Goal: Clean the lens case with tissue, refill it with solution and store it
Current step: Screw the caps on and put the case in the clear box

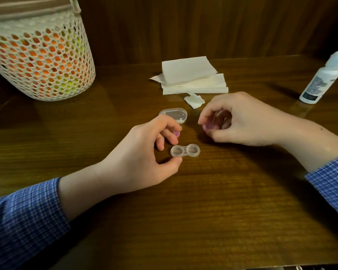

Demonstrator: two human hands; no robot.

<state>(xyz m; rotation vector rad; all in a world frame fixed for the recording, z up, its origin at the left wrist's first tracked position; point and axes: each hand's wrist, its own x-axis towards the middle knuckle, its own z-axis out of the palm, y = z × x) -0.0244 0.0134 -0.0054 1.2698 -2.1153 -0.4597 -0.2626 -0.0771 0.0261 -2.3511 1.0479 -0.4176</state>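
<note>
Rt hand [240, 121] pinching pink cap [208, 127], lt hand [144, 152] fingers curled round lens case [185, 151]

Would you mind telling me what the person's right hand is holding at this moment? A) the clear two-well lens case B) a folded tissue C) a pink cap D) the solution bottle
C: the right hand pinches a pink cap in its fingers, while the solution bottle stands untouched at the far right and the lens case lies by the left hand.
</note>
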